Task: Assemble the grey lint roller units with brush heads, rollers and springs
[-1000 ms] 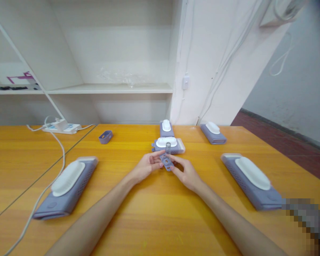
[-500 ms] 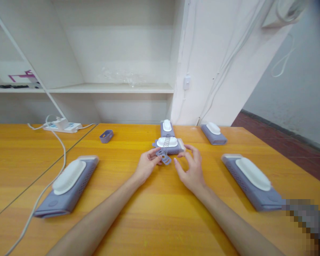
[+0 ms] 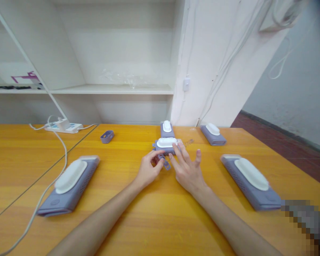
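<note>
My left hand (image 3: 147,170) pinches a small purple plastic part (image 3: 164,163) just above the wooden table (image 3: 154,220). My right hand (image 3: 187,168) is beside it with its fingers stretched out and holds nothing; its fingertips reach toward a purple-and-white device (image 3: 165,144) lying crosswise just behind the part. A thin metal spring (image 3: 188,142) lies on the table to the right of that device, apart from both hands.
Two large purple-and-white devices lie at the left (image 3: 69,183) and right (image 3: 252,181). Two smaller ones sit at the back (image 3: 166,128) (image 3: 212,134). A small purple cap (image 3: 107,136), a power strip (image 3: 64,127) and its white cable (image 3: 46,188) are on the left. White shelves stand behind.
The spring that stood on the small part between both hands is now lying on the table to the right. My right hand let go, opened and moved forward. The left keeps the part.
</note>
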Available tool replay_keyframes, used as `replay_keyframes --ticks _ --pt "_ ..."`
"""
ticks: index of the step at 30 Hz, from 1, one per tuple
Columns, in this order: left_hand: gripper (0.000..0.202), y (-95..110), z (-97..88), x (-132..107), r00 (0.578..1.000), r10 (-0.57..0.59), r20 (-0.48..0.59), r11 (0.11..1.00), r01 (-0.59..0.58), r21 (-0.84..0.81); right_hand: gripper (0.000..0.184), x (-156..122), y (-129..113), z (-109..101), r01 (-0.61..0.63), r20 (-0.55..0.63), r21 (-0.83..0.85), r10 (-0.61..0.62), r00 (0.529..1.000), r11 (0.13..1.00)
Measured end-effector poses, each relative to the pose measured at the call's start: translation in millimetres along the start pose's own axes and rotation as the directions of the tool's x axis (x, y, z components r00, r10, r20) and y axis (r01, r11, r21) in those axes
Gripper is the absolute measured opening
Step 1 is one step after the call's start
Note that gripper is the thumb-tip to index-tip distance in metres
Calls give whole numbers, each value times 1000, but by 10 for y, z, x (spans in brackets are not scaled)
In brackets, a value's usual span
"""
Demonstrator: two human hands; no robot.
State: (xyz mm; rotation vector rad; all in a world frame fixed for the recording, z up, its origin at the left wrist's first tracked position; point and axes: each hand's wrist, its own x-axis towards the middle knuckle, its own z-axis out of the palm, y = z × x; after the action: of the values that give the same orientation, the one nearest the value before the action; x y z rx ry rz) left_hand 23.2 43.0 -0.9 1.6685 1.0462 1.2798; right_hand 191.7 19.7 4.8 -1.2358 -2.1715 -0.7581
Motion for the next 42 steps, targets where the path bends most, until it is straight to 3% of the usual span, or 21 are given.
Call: replay_keyframes --ticks 2,4,9,11,13,15,17,21,25,29,32,38,42 --pt "36 14 0 -1 1000 4 -8 999 -4 -45 37 2 20 11 -38 8 -7 38 999 999" --pt "37 0 -27 30 996 12 -91 999 -15 -31 39 0 42 20 -80 15 -10 80 997 997" --pt "28 -155 -327 233 919 104 -380 956 13 294 40 -2 101 16 -166 2 -15 166 986 986" --pt "28 -241 -493 317 886 159 -436 859 93 503 43 0 119 11 -176 9 -3 176 984 984" --pt "32 -320 -619 374 856 153 -493 710 252 658 47 0 129 11 -171 18 13 171 985 985" --pt "41 -381 -679 403 817 98 -569 566 425 706 47 -3 133 18 -155 23 28 154 988 988" --pt "49 -416 -689 421 789 79 -610 465 512 722 45 -13 135 33 -132 20 36 131 991 991" --pt "57 -429 -756 495 798 148 -584 354 509 785 41 -51 149 79 -105 -12 35 105 994 994" --pt "66 -482 -1020 606 766 238 -597 259 542 799 45 -86 183 136 -98 -50 59 101 994 993" --pt "64 -617 -1214 639 758 192 -623 182 597 782 51 -103 209 176 -98 -66 128 107 992 987" --pt "50 -657 -1208 594 766 136 -629 136 614 777 55 -116 210 195 -121 -92 186 140 986 975" --pt "41 -485 -1093 523 824 177 -538 57 538 841 64 -139 197 258 -153 -164 287 206 965 946" --pt "36 -317 -1067 517 864 56 -501 39 500 865 68 -129 190 298 -274 -160 442 376 913 854"
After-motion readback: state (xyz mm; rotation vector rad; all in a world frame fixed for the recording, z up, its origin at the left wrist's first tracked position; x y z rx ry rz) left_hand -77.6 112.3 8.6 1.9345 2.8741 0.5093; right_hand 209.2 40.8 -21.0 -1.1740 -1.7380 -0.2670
